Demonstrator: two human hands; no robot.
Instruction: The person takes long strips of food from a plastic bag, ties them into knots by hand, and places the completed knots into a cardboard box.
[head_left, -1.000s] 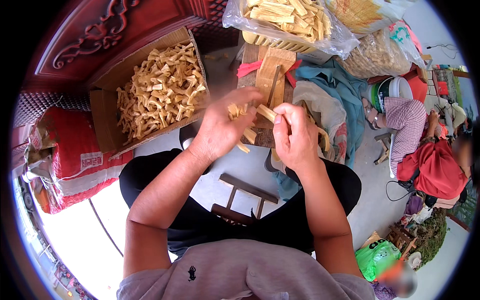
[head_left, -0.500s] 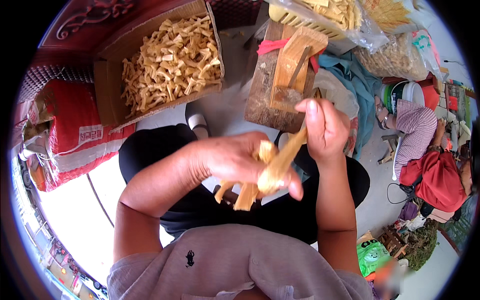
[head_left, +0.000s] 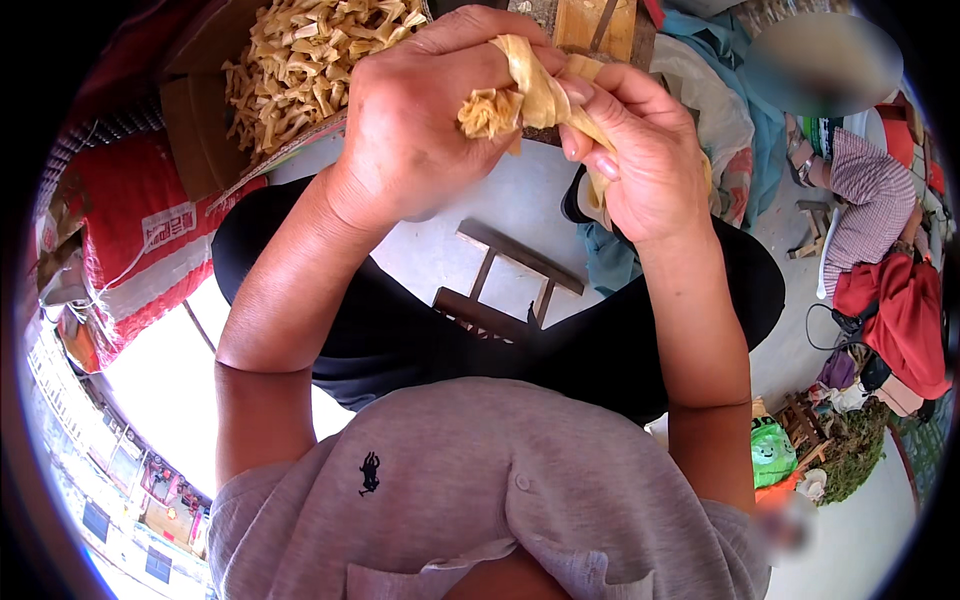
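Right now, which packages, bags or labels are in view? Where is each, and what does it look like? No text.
Woven sack: at the person's left, red, bulging, with a white printed label patch.
Cardboard box: upper left, brown, open, full of pale tan strips.
Plastic bag: lower right on the floor, green, crumpled.
Small emblem: on the grey shirt's chest, dark.
Left hand and right hand hold a pale strip bundle, no packaging.

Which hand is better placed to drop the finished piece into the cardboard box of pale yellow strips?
Probably the left hand: it clutches the pale yellow bundle right beside the cardboard box; the right hand sits farther away.
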